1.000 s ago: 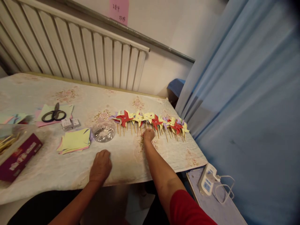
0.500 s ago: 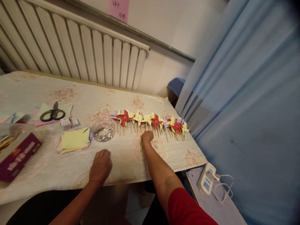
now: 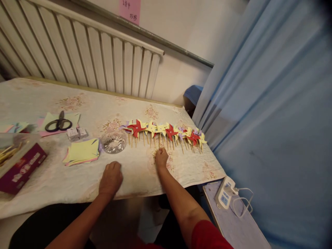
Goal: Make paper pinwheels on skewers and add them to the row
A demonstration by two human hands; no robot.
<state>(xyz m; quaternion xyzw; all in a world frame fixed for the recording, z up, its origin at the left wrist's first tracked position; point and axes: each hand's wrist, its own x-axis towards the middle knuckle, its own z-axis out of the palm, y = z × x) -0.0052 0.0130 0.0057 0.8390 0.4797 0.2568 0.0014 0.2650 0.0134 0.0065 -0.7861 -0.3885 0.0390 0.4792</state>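
Observation:
Several paper pinwheels on wooden sticks, among them a red pinwheel (image 3: 136,128) and a yellow pinwheel (image 3: 151,128), lie in an overlapping row across the table, sticks toward me. Just below the stick ends is my right hand (image 3: 162,159), fingers curled closed, with nothing seen sticking out of it. My left hand (image 3: 111,178) rests closed on the cloth nearer the edge, with nothing visible in it. Above it sits a round clear dish (image 3: 113,143) of small shiny metal pieces. Left of that dish lies a stack of coloured paper squares (image 3: 82,151), yellow on top.
Black-handled scissors (image 3: 59,123) lie on more paper, behind two small white boxes (image 3: 77,133). A purple-fronted box (image 3: 23,167) with wooden sticks stands at left. Beyond the table is a radiator (image 3: 103,52). At right are a blue curtain (image 3: 264,114) and a power strip (image 3: 225,193).
My right hand has drawn slightly back from the pinwheel sticks toward me. My left hand stays in about the same place. The view has shifted a little.

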